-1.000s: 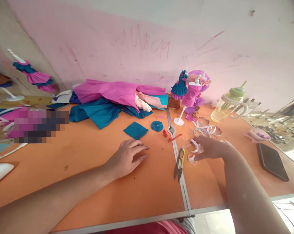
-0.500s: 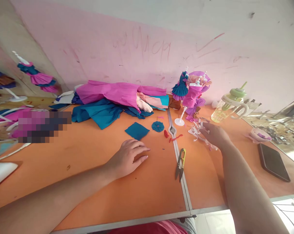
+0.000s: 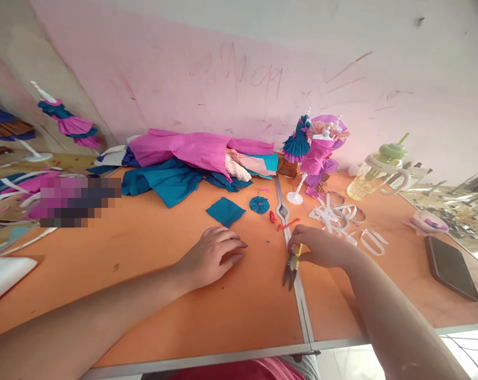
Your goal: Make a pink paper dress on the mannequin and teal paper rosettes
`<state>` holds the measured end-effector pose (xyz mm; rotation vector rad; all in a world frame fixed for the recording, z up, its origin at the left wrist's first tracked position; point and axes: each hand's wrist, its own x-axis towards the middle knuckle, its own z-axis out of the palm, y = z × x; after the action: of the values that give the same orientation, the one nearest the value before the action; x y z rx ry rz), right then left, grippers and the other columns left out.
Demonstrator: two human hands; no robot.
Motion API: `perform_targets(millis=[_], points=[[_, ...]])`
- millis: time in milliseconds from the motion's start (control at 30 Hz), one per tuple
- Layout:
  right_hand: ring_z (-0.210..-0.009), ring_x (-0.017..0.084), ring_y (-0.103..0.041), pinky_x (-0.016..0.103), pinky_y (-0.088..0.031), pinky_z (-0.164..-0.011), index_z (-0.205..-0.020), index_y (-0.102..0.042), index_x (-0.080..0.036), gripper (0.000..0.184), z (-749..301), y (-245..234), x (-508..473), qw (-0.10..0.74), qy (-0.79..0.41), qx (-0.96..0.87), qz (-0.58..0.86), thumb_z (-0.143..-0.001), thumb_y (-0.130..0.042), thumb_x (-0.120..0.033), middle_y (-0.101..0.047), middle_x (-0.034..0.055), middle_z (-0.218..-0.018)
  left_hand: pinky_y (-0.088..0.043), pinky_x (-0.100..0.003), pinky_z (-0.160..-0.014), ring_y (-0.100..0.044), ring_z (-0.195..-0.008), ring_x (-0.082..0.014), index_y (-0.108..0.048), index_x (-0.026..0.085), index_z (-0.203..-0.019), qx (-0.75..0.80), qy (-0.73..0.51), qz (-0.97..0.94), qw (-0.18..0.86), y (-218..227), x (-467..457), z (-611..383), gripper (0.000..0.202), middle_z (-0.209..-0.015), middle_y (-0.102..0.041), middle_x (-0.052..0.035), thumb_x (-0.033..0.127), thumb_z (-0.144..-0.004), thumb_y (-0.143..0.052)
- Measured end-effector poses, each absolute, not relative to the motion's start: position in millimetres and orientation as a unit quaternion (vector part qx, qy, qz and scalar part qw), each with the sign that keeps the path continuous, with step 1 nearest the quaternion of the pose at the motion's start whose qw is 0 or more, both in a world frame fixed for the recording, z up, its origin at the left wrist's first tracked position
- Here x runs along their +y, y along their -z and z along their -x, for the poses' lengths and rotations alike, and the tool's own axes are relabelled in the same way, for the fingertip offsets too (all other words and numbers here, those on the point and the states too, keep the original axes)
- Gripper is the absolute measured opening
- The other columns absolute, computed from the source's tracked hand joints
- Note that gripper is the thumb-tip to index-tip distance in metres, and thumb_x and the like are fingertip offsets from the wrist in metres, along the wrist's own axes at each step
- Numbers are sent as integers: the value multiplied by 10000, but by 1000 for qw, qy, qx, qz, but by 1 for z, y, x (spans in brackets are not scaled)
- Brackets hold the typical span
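My left hand (image 3: 215, 257) lies on the orange table, fingers spread loosely, with nothing in it. Just beyond its fingertips are a dark teal fabric square (image 3: 226, 211) and a small round gathered teal fabric piece (image 3: 259, 205). Over the table's metal seam, my right hand (image 3: 314, 247) has its fingers round the yellow handle of a pair of thread snips (image 3: 292, 265), whose dark blades point toward me. Short red trimmings (image 3: 288, 225) lie just past the snips. White ribbon strips (image 3: 336, 215) sit in a loose heap beyond my right hand.
A pile of magenta and teal cloth (image 3: 179, 153) lies along the wall. Small dress stands (image 3: 316, 153) are at the back, near a bottle with a green lid (image 3: 375, 171). A phone (image 3: 451, 266) and a small bowl (image 3: 429, 221) lie at the right.
My right hand has left the white ribbon strips and come left and nearer, onto the thread snips. My left hand has hardly moved. The view has shifted slightly.
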<state>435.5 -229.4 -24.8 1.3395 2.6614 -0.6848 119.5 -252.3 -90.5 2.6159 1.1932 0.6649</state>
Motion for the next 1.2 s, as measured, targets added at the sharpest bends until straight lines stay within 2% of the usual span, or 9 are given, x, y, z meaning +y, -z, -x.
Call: perform_targets(millis=[100, 267, 467, 600, 733, 867, 1000, 1100, 1200], points=[[-847, 190, -617, 278, -414, -668, -880, -704, -269, 195, -438, 28, -228, 58, 202, 843, -495, -728, -664, -154, -654, 23, -958, -415, -434, -1014, -576, -1108, -252, -662, 256, -1154, 423, -210, -879, 66, 95, -250, -118, 290, -1166, -661, -76, 374, -954, -488], [-784, 182, -595, 271, -378, -633, -831, -658, -249, 122, -455, 31, -216, 72, 212, 816, -533, -729, -706, -295, -678, -1, -893, -347, -525, -1090, -400, -1356, -356, -415, 127, -1456, 526, -194, -827, -47, 116, -234, -106, 596, -1476, -451, -182, 432, -946, -462], [-790, 171, -575, 265, -375, -646, -813, -638, -223, 220, -444, 39, -208, 31, 224, 830, -509, -759, -693, -429, -668, 4, -876, -427, -467, -962, -627, -1027, -258, -693, 272, -1134, 491, -156, -857, -13, 114, -227, -102, 294, -1115, -704, -51, 333, -962, -462], [-745, 163, -554, 265, -357, -616, -784, -616, -215, 248, -442, 36, -210, 48, 217, 822, -524, -750, -691, -449, -650, 4, -847, -468, -404, -867, -636, -909, -222, -735, 292, -981, 422, -173, -889, 35, 105, -235, -108, 243, -918, -719, -30, 338, -959, -498], [-677, 145, -530, 265, -346, -592, -760, -595, -213, 174, -453, 37, -210, 71, 211, 832, -508, -788, -633, -380, -618, -4, -780, -487, -383, -958, -632, -1048, -226, -679, 270, -1154, 360, -198, -902, 132, 105, -241, -111, 269, -1117, -705, -52, 359, -921, -578], [-831, 198, -599, 293, -403, -660, -967, -640, -242, 218, -459, 45, -205, 3, 125, 822, -556, -811, -634, -394, -650, 30, -934, -511, -350, -998, -561, -1250, -219, -461, 246, -1406, 353, -276, -856, 257, 102, -245, -108, 486, -1435, -523, -91, 332, -936, -547], [-1024, 243, -585, 349, -429, -815, -1043, -659, -246, 256, -440, 46, -209, -119, 16, 846, -519, -881, -595, -434, -638, 71, -1096, -479, -367, -1034, -584, -1208, -216, -661, 254, -1165, 321, -249, -889, 213, 90, -245, -102, 272, -1340, -600, -67, 248, -932, -522], [-912, 208, -603, 314, -432, -769, -871, -675, -212, 210, -413, 46, -223, -157, 34, 882, -444, -917, -568, -387, -655, 64, -913, -428, -414, -1067, -591, -1175, -247, -681, 285, -1172, 244, -145, -945, 162, 86, -246, -102, 318, -1282, -646, -59, 284, -857, -639], [-807, 160, -605, 271, -432, -711, -895, -673, -224, 159, -392, 50, -237, -128, 101, 929, -332, -916, -577, -350, -649, 32, -854, -398, -451, -1067, -585, -1158, -273, -671, 286, -1202, 274, -122, -947, 117, 85, -250, -105, 374, -1283, -645, -66, 377, -839, -668]])
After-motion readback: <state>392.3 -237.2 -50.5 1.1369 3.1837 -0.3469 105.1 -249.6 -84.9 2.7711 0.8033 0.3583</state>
